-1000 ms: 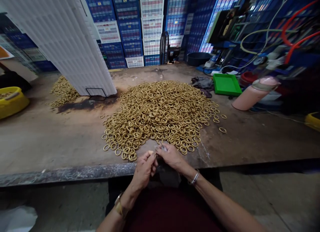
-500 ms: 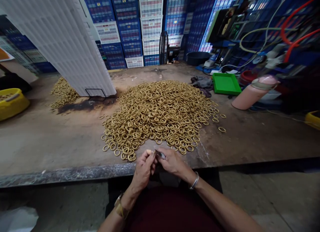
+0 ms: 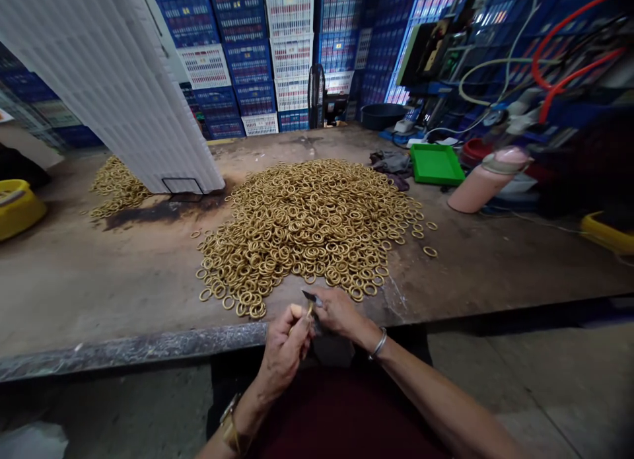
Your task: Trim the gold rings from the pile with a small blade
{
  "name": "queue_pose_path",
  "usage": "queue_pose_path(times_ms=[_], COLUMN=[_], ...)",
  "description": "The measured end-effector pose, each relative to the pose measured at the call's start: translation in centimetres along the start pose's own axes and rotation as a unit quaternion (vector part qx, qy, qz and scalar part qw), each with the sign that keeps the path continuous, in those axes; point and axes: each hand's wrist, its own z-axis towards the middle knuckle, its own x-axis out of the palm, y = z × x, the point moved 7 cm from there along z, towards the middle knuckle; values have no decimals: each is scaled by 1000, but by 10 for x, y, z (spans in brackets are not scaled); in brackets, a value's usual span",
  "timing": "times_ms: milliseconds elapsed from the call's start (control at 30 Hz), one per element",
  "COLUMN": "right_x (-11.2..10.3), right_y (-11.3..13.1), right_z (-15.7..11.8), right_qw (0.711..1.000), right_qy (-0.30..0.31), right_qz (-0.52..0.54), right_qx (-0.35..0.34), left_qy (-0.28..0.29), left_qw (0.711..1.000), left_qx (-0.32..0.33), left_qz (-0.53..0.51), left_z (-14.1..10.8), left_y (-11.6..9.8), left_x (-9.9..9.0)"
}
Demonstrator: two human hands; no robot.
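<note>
My left hand (image 3: 288, 340) is closed on a gold ring (image 3: 310, 308), of which only a small part shows between the fingertips. In my right hand (image 3: 341, 312) is a knife (image 3: 310, 296) with a short dark blade pointing left; its handle is mostly covered by my fingers. The blade lies just above the ring, and I cannot tell whether they touch. Both hands are close together over the front edge of the table. Right beyond them spreads a large pile of gold rings (image 3: 307, 221).
A tall stack of white ribbed trays (image 3: 163, 115) leans at the left by a smaller ring pile (image 3: 116, 185). On the right are a green tray (image 3: 436, 164), a pink bottle (image 3: 483, 181) and a machine with hoses. Blue and white crates (image 3: 250, 63) stand behind the table (image 3: 123, 274).
The knife blade has lifted and now points more clearly up and left. My left hand has dropped slightly, showing more of the ring. The whole view has shifted a little.
</note>
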Motion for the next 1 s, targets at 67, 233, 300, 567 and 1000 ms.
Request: queue_pose_path(times_ms=[67, 233, 300, 567, 1000], right_x=[-2, -10, -9, -4, -7], right_y=[-5, -7, -6, 1, -2], right_z=[1, 9, 14, 13, 4], right_qw=[999, 990, 986, 989, 989], right_qy=[-17, -58, -47, -24, -49], right_qz=[-33, -103, -131, -137, -85], right_qx=[30, 83, 97, 54, 108], left_qy=[4, -23, -27, -11, -68], left_qw=[996, 977, 976, 951, 972], left_qx=[-37, -81, -79, -125, -75], left_qz=[-79, -196, -199, -283, -213], left_z=[0, 7, 7, 8, 14], left_y=[4, 17, 18, 22, 15], left_x=[1, -12, -15, -20, -29])
